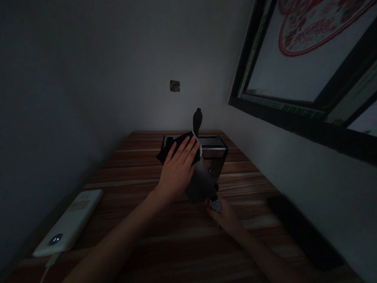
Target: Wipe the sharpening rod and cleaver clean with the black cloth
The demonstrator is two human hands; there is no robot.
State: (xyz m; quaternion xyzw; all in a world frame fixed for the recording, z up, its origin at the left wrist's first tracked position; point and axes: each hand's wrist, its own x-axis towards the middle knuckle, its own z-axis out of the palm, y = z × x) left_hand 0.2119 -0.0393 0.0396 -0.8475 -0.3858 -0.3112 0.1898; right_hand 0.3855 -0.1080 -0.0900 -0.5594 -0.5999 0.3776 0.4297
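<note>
A broad kitchen cleaver (202,182) is held aslant above the table, its handle low and its blade reaching up and to the left. My right hand (225,216) is wrapped around the handle. Against the upper part of the blade my left hand (179,165) presses a black cloth (170,148), fingers close together over it; the thumb is hidden. Behind the blade stands a knife holder (216,147) with a shiny metal top edge, partly covered by the hand and cleaver. A black handle (197,120) rises upright at the holder.
The wood-grain table (141,173) meets walls at the back and right. A white power bank (69,222) with a cable lies at the left, a long dark object (303,232) at the right. A dark-framed window (294,106) is above right.
</note>
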